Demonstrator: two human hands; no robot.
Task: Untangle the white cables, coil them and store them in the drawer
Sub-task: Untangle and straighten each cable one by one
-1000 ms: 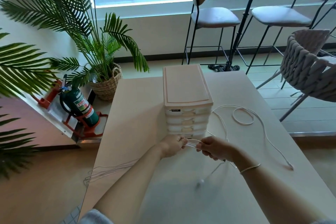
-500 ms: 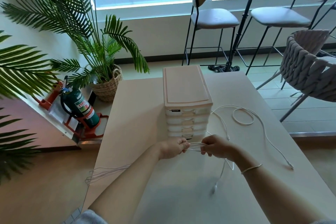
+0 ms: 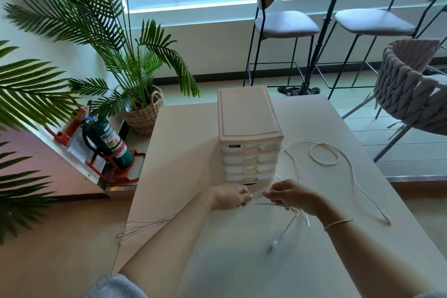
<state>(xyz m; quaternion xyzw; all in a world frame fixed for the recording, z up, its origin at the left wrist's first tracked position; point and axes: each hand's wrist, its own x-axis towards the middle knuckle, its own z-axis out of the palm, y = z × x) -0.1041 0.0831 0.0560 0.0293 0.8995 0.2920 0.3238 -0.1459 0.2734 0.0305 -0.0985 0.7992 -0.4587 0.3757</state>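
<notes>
A white drawer unit [image 3: 249,133] with several closed drawers stands mid-table. Just in front of it, my left hand [image 3: 229,197] and my right hand [image 3: 291,195] both grip white cable strands [image 3: 257,197] stretched between them. A plug end [image 3: 273,244] dangles blurred below my right hand. More white cable [image 3: 324,153] lies looped on the table to the right, ending in a connector [image 3: 385,220]. Further strands [image 3: 142,226] hang over the table's left edge.
The beige table [image 3: 193,152] has its left edge near a fire extinguisher [image 3: 108,143] and potted palm [image 3: 142,113]. A woven chair [image 3: 411,89], two stools and a black stand pole [image 3: 321,31] stand beyond the table.
The dangling plug end has swung back left under my right hand. My hands stay in front of the drawers, holding the strands a little closer together.
</notes>
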